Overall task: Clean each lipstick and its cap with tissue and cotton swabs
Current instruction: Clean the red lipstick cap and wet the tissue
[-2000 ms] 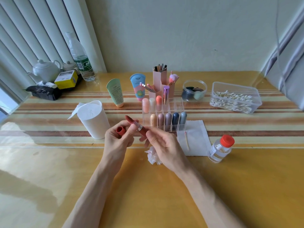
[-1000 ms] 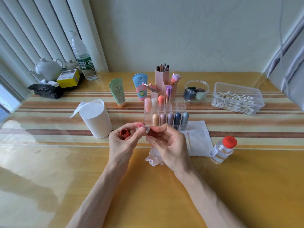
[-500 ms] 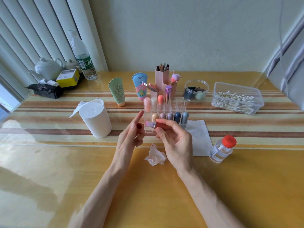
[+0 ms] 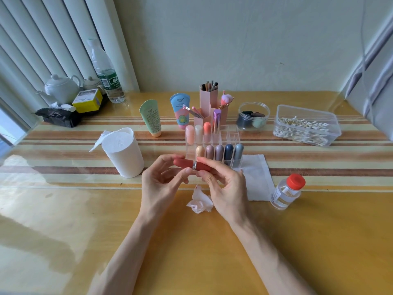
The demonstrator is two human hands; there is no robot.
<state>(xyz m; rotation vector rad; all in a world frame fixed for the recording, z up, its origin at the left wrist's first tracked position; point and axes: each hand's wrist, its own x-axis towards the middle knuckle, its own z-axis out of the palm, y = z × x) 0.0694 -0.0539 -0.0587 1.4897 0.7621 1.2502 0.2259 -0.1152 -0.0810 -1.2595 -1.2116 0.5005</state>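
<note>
Red lipstick (image 4: 192,165) capped | left hand (image 4: 161,184), right hand (image 4: 225,188) pinch it | organizer (image 4: 232,133): lipsticks (image 4: 219,152) | tub (image 4: 285,109): cotton swabs (image 4: 304,128)

A brick-red lipstick tube (image 4: 184,163) has a silver ring round its middle. The glossy yellow-orange table (image 4: 212,241) is striped with brown, orange and cream bands. A clear plastic organiser (image 4: 234,136) holds capsule-shaped lipsticks (image 4: 210,151) in peach, cream, coral, gold, mauve, lilac, navy and grey-blue.

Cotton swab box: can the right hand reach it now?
Probably yes: only a flat tissue sheet lies between the right hand and the cotton swab box. But it is holding the red lipstick.
</note>
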